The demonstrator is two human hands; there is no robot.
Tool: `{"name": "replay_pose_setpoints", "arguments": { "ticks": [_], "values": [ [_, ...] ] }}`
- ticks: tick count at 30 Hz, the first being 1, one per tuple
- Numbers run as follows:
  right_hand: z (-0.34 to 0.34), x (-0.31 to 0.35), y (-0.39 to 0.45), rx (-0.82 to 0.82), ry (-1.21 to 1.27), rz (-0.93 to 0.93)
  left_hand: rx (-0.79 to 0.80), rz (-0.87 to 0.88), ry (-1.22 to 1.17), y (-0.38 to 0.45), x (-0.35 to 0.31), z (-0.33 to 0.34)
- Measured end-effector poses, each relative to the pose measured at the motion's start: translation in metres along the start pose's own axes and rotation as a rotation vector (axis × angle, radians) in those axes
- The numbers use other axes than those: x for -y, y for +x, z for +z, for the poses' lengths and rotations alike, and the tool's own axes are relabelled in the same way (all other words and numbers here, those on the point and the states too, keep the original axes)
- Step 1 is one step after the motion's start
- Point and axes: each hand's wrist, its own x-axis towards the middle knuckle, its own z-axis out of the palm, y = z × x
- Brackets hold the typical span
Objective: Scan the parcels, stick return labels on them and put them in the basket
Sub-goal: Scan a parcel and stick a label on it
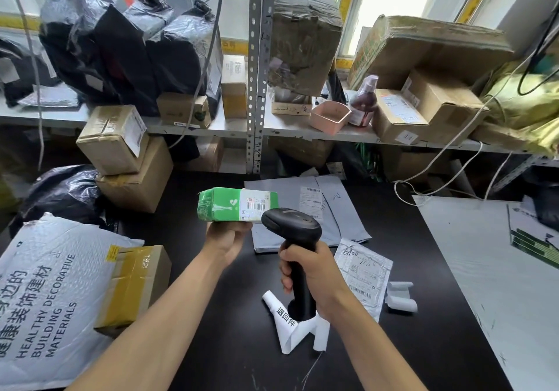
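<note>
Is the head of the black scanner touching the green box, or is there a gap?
Cannot tell. In the head view the scanner overlaps the lower right corner of the green box, so any contact or gap is hidden behind it.

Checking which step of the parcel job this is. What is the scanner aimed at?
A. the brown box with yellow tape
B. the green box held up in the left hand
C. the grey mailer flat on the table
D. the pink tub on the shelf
B: the right hand grips the scanner, its head right beside the barcode label on the green box that the left hand holds up.
</note>
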Motion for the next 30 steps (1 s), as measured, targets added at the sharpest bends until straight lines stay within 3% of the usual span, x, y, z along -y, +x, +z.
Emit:
{"name": "replay_pose_setpoints", "arguments": {
  "ticks": [15,21,26,30],
  "values": [
    [-0.011,-0.010,0.021,-0.004,-0.039,0.020,-0.017,-0.034,0.044,0.015,0.005,-0.008],
    [-0.036,-0.043,0.054,-0.128,-0.371,0.042,-0.007,-0.138,-0.065,-0.009,0.011,-0.028],
    [-0.063,-0.083,0.091,-0.152,-0.677,0.127,-0.085,-0.285,0.186,-0.027,0.029,-0.050],
    [-0.079,-0.111,0.114,-0.071,-0.879,0.154,-0.220,-0.365,0.275,-0.040,0.048,-0.062]
  ]
}}
